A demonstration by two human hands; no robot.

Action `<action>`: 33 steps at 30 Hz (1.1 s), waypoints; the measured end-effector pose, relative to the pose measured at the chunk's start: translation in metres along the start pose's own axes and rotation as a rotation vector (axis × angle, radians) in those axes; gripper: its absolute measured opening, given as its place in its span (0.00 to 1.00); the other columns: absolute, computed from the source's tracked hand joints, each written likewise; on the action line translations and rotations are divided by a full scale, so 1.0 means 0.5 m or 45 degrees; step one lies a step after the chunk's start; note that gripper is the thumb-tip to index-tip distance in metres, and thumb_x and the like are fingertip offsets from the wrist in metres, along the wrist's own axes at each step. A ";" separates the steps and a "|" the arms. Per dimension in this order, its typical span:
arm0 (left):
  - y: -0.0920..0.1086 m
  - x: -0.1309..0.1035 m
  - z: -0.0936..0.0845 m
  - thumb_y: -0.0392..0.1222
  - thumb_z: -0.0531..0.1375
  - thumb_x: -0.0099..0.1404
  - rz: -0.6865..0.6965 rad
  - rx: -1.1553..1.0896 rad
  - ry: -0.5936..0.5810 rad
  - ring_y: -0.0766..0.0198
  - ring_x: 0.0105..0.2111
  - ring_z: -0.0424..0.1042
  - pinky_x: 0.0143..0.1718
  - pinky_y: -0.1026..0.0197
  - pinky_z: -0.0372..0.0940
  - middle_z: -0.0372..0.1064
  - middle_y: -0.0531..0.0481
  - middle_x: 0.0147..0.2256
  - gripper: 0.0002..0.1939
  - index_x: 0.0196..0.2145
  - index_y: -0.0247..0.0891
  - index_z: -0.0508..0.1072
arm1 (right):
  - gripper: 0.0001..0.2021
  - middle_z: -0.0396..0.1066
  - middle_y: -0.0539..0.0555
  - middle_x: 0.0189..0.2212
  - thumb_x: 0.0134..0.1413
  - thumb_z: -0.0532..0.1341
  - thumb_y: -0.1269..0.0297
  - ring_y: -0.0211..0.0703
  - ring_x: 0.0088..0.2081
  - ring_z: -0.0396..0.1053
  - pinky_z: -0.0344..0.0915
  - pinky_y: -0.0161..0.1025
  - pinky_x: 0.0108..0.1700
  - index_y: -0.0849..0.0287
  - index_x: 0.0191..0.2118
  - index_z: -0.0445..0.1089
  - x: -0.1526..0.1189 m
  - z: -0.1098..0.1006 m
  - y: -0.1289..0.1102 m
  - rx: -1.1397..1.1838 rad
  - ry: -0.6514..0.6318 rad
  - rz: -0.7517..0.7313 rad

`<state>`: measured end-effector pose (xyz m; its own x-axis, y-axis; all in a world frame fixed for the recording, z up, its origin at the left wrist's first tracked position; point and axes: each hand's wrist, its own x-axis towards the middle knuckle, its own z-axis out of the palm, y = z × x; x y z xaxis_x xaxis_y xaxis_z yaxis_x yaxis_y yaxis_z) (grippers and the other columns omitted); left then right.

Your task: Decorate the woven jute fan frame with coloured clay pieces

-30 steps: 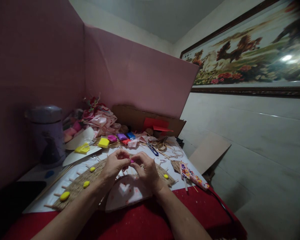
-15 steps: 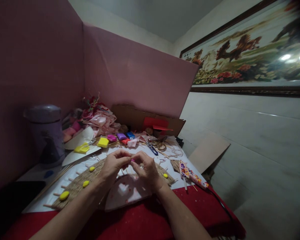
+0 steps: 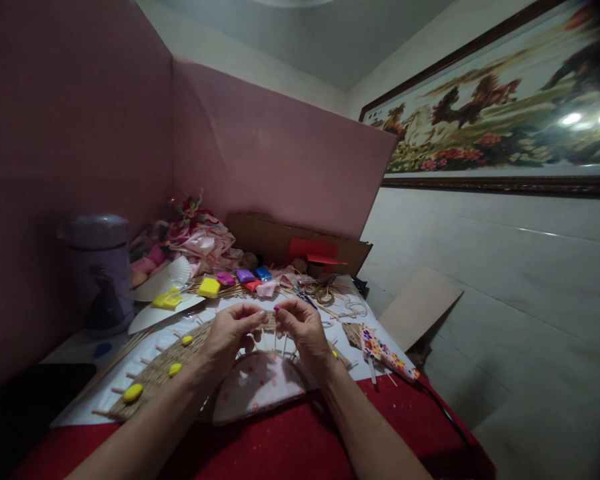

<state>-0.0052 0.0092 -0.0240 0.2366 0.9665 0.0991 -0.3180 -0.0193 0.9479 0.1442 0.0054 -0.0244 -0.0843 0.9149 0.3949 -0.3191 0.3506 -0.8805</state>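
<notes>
A fan-shaped piece of woven twine on wooden sticks point(image 3: 156, 373) lies on the table, with yellow clay ovals point(image 3: 133, 393) set along it. At its lower middle sits a pale, spotted half-round panel point(image 3: 260, 387). My right hand point(image 3: 305, 333) is raised over the fan and pinches a small bit of magenta clay point(image 3: 277, 309) between thumb and finger. Just left of it, my left hand point(image 3: 235, 333) is closed in a pinch; what it holds, if anything, is too small to make out. A small gap separates the fingertips.
Packets of yellow clay point(image 3: 209, 288), magenta clay point(image 3: 225, 278) and purple clay point(image 3: 245, 275) lie behind the fan. Scissors point(image 3: 307, 297) rest near coiled twine. A flower-patterned glue gun-like object point(image 3: 387, 353) lies right. A lilac canister point(image 3: 97, 273) stands left; pink partitions point(image 3: 280, 153) rise behind.
My hands have moved apart from touching fingertips to a small gap. The magenta bit is now at my right fingertips. The view has shifted slightly.
</notes>
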 end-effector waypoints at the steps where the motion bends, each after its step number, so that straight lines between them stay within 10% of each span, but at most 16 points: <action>1: 0.001 -0.001 0.001 0.48 0.67 0.48 0.011 0.027 0.004 0.74 0.14 0.55 0.13 0.70 0.48 0.64 0.55 0.18 0.15 0.27 0.34 0.70 | 0.09 0.66 0.47 0.22 0.43 0.67 0.62 0.32 0.20 0.61 0.61 0.31 0.22 0.60 0.29 0.69 -0.001 0.001 0.002 -0.053 0.009 -0.024; 12: 0.001 0.000 0.007 0.54 0.64 0.50 0.049 0.285 -0.054 0.75 0.14 0.51 0.14 0.69 0.47 0.56 0.58 0.14 0.19 0.26 0.32 0.73 | 0.01 0.67 0.50 0.25 0.49 0.61 0.70 0.38 0.28 0.64 0.61 0.35 0.32 0.58 0.29 0.68 -0.020 0.000 0.017 -1.015 -0.007 -0.580; 33: 0.003 -0.008 0.008 0.51 0.66 0.49 -0.154 -0.138 -0.194 0.77 0.15 0.47 0.15 0.69 0.39 0.51 0.59 0.15 0.18 0.22 0.33 0.66 | 0.09 0.64 0.52 0.30 0.55 0.57 0.71 0.39 0.33 0.65 0.63 0.36 0.34 0.54 0.38 0.73 -0.027 0.006 -0.005 -0.876 -0.056 -0.680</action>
<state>-0.0027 0.0040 -0.0218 0.4124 0.9102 0.0387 -0.3738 0.1303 0.9183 0.1432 -0.0088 -0.0267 -0.1271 0.5902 0.7972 0.3133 0.7865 -0.5323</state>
